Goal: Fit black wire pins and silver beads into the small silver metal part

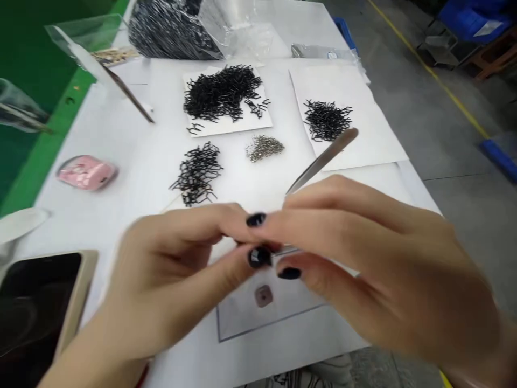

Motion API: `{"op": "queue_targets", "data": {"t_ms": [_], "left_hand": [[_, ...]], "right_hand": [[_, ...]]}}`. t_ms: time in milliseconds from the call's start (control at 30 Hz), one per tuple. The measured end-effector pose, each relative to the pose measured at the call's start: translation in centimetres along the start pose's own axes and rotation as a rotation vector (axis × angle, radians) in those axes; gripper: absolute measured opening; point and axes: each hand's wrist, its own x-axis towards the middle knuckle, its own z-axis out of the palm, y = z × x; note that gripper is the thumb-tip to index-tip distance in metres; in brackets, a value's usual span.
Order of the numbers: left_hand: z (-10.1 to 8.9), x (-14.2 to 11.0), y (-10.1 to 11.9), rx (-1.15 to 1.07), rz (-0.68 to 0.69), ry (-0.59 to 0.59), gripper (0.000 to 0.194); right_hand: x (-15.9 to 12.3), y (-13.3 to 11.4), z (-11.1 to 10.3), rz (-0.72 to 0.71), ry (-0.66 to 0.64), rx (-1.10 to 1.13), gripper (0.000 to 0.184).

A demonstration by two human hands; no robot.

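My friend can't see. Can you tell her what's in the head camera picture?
Two hands meet over a white table: the right hand grips metal tweezers, the left hand pinches something tiny. Behind lie piles of black clips and a phone at left.

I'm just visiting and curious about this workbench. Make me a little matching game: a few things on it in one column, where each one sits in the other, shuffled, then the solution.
Things:
1. tweezers
2. pink case
3. heap of small silvery parts
4. phone

Places:
A. near left corner of the table
B. held in the right hand
C. far left, alone on the white table
D. middle, between black wire piles

Pairs: 1-B, 2-C, 3-D, 4-A
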Motion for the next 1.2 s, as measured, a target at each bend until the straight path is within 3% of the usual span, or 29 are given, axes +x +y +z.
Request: {"op": "queue_targets", "data": {"t_ms": [67, 133, 333, 500, 667, 800, 933, 1033, 1200], "left_hand": [[0.2, 0.3, 0.7, -0.136, -0.093, -0.210, 0.020], [0.3, 0.5, 1.0, -0.218, -0.135, -0.313, 0.019], [0.1, 0.5, 1.1, -0.200, -0.105, -0.322, 0.014], [-0.2, 0.0, 2.3, -0.092, 0.033, -0.232, 0.012], [0.5, -3.0, 2.9, 0.075, 0.182, -0.116, 0.016], [2.0, -5.9, 1.4, 0.231, 0.266, 0.016, 0.011], [3.3, -7.3, -1.1, 0.361, 0.278, 0.201, 0.018], [4.0, -7.3, -2.3, 0.390, 0.255, 0.239, 0.025], [4.7, -6.8, -2.9, 0.411, 0.246, 0.255, 0.020]], "right_hand": [[0.9, -0.1, -0.1, -0.146, -0.080, 0.122, 0.024], [1.1, -0.3, -0.2, -0.221, -0.094, 0.234, 0.019], [0.9, -0.7, -0.4, -0.249, 0.001, 0.283, 0.021], [0.3, -2.2, -0.1, -0.109, 0.149, 0.186, 0.014], [-2.0, -4.5, 0.7, -0.004, 0.186, 0.109, 0.014], [-3.7, -4.8, 2.4, -0.022, 0.176, 0.106, 0.015], [-4.1, -3.9, 4.3, -0.099, 0.258, -0.053, 0.019], [-4.0, -3.3, 5.5, -0.122, 0.270, -0.124, 0.020], [-4.2, -2.8, 6.6, -0.106, 0.293, -0.206, 0.020]]}}
